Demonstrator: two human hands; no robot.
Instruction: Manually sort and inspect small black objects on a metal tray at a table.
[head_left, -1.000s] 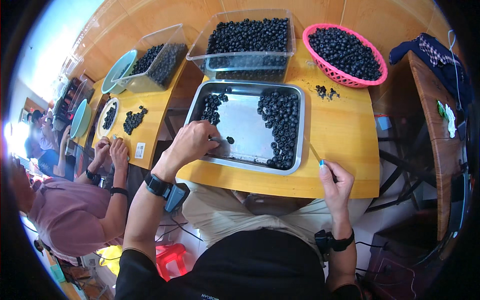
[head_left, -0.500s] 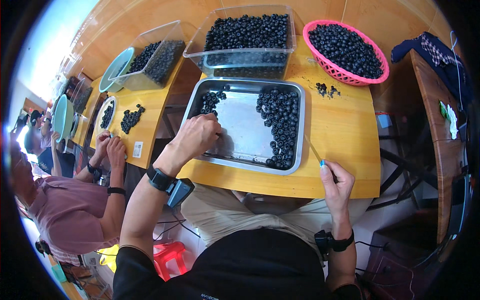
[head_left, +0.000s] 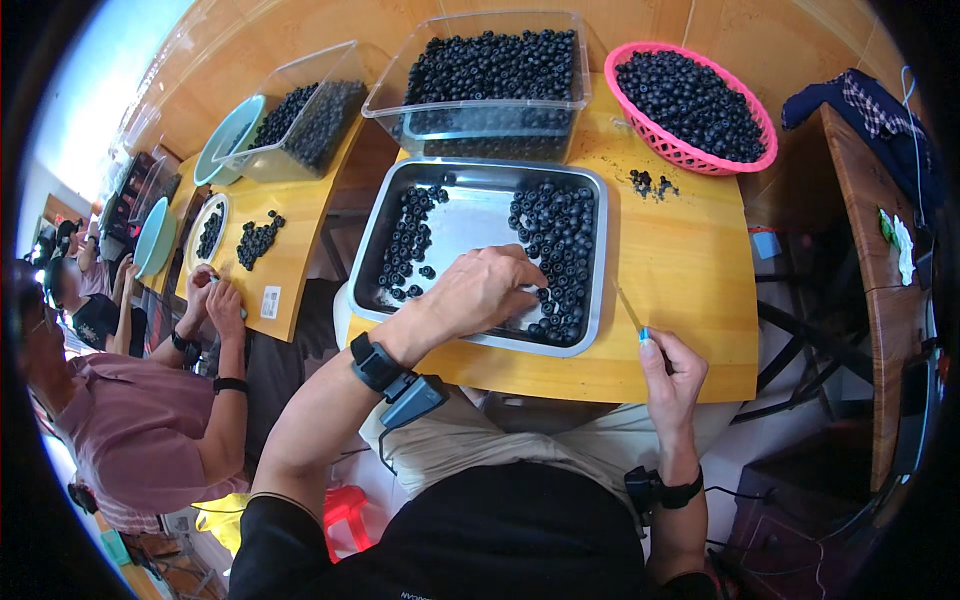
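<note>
A steel tray (head_left: 386, 190) in front of me holds small dark round pieces that look like berries or beads. One scattered group (head_left: 408, 240) lies along its left side, a denser pile (head_left: 560, 235) along its right. My left hand (head_left: 485, 290) is over the tray, its bent fingers a little apart at the pile's left edge; no piece shows in them, though the tips are partly hidden. Beside the tray's right, my right hand (head_left: 672, 372) is closed on a thin rod-like tool (head_left: 629, 306) with a blue part near the thumb, its tip pointing up and left.
Behind the tray stands a clear plastic bin (head_left: 480, 105) full of dark pieces. A pink basket (head_left: 690, 150), also full, is at the back right, with dark crumbs (head_left: 652, 185) before it. At the left, a person (head_left: 150, 420) works at another table (head_left: 290, 240).
My left hand has moved from the tray's left side rightward to the right pile, uncovering the left group. My right hand keeps the tool in about the same place.
</note>
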